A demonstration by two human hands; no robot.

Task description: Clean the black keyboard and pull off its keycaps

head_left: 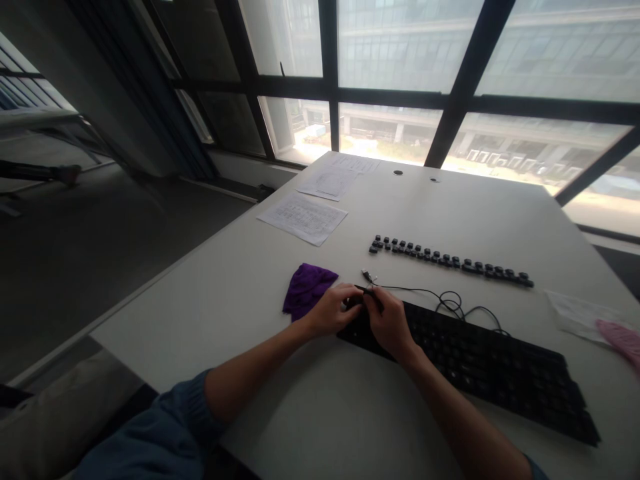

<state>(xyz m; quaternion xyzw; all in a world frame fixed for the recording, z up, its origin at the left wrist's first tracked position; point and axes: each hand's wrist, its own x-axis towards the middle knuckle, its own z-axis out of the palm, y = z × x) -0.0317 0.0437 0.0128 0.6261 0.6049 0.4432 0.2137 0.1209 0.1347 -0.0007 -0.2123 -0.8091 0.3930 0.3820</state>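
Note:
A black keyboard (480, 363) lies slantwise on the white table, with several dark keys in place. At its far left corner, my left hand (333, 310) has its thumb and fingers closed around the edge. Right beside it, my right hand (390, 319) is closed in a pinch over the same corner; whatever is between its fingertips is hidden. A black cable (425, 289) runs behind the keyboard in loops, its plug (367, 275) just beyond my hands. Farther back, several loose black keycaps (453, 261) lie in two rows.
A crumpled purple cloth (307, 288) lies left of my left hand. Printed sheets (304, 217) rest toward the table's far left edge. On the right are a clear plastic bag (575, 312) and a pink cloth (620, 339). Windows (390, 133) stand behind the table (270, 267).

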